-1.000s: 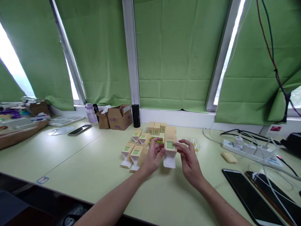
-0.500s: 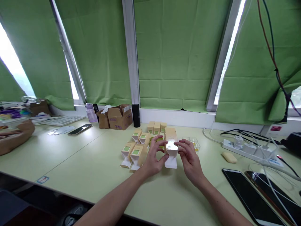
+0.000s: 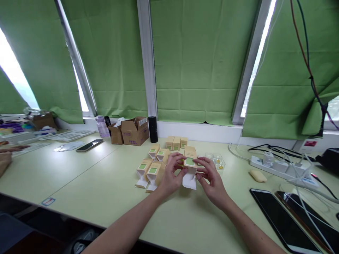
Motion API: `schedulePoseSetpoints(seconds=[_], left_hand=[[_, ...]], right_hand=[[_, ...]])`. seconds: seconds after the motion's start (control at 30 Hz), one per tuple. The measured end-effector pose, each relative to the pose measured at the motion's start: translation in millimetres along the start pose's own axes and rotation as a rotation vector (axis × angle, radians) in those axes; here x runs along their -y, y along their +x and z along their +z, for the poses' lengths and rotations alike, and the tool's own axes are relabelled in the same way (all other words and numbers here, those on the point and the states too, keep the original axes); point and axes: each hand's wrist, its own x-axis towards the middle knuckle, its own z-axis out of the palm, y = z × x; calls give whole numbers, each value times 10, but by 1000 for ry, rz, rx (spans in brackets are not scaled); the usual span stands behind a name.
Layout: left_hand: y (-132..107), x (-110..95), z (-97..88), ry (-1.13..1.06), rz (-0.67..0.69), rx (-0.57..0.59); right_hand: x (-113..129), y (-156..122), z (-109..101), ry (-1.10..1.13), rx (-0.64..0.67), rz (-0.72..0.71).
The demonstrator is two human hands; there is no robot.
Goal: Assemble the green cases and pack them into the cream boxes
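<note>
Between my two hands is a small tan paper box (image 3: 190, 152) with a green label window and its white-lined flap hanging open toward me. My left hand (image 3: 173, 173) grips its left side with thumb and fingers. On the right side, my right hand (image 3: 211, 178) holds it with bent fingertips. Several similar tan boxes (image 3: 156, 170) with green labels and open flaps lie just left of my left hand. Beyond them stand three closed tan boxes (image 3: 176, 143). Clear plastic cups (image 3: 218, 161) with something yellow inside sit behind my right hand.
A brown carton (image 3: 135, 132) and a black cylinder (image 3: 153, 129) stand by the wall. To the right are a white power strip (image 3: 283, 171) with tangled cables, a cream oval case (image 3: 258, 176) and a dark tablet (image 3: 280, 218). Another person's hand (image 3: 13, 149) shows at far left.
The box in my hands has tipped and shifted slightly left, so glare has left its label and green shows. The other person's arm at far left has drawn back.
</note>
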Motion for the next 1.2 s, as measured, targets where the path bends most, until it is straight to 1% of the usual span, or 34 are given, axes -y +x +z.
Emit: schedulePoseSetpoints(seconds=[0.3, 0.57, 0.97, 1.2], left_hand=[[-16, 46, -3, -31, -39, 35], [-30, 58, -9, -30, -51, 55], [-46, 54, 14, 11, -29, 78], [-58, 41, 1, 23, -24, 94]], right_hand=[[-10, 26, -9, 73, -46, 13], [-35, 29, 13, 67, -96, 26], [-95, 41, 29, 84, -150, 22], [-99, 49, 30, 102, -164, 52]])
